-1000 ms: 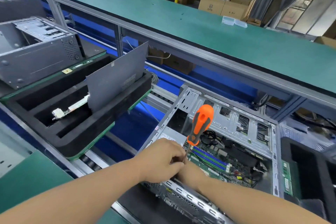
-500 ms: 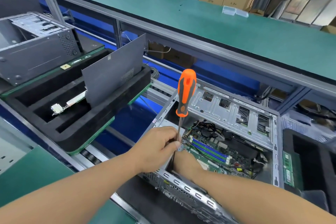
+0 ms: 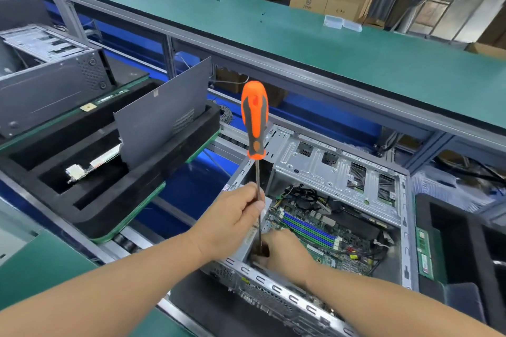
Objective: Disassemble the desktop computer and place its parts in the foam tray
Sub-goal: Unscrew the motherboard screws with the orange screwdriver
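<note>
An open desktop computer case (image 3: 334, 169) lies on its side in front of me, its green motherboard (image 3: 323, 232) with blue memory slots exposed. My left hand (image 3: 232, 224) pinches the metal shaft of an orange and grey screwdriver (image 3: 254, 120), which stands nearly upright with its tip down in the case's near left corner. My right hand (image 3: 287, 252) reaches into that same corner over the board; its fingertips are hidden and I cannot tell what they touch. The black foam tray (image 3: 115, 200) sits to the left, holding a grey side panel (image 3: 164, 115) upright and a small circuit board (image 3: 90, 167).
A second computer case (image 3: 49, 82) stands at the far left behind the tray. Another black foam tray (image 3: 462, 243) with memory sticks (image 3: 424, 252) borders the case on the right. A green shelf (image 3: 301, 38) runs overhead across the back, with cardboard boxes (image 3: 328, 0) beyond.
The screwdriver has swung from leaning right to almost upright and risen. My left hand slid up with the shaft, and my right hand has come more into view over the board.
</note>
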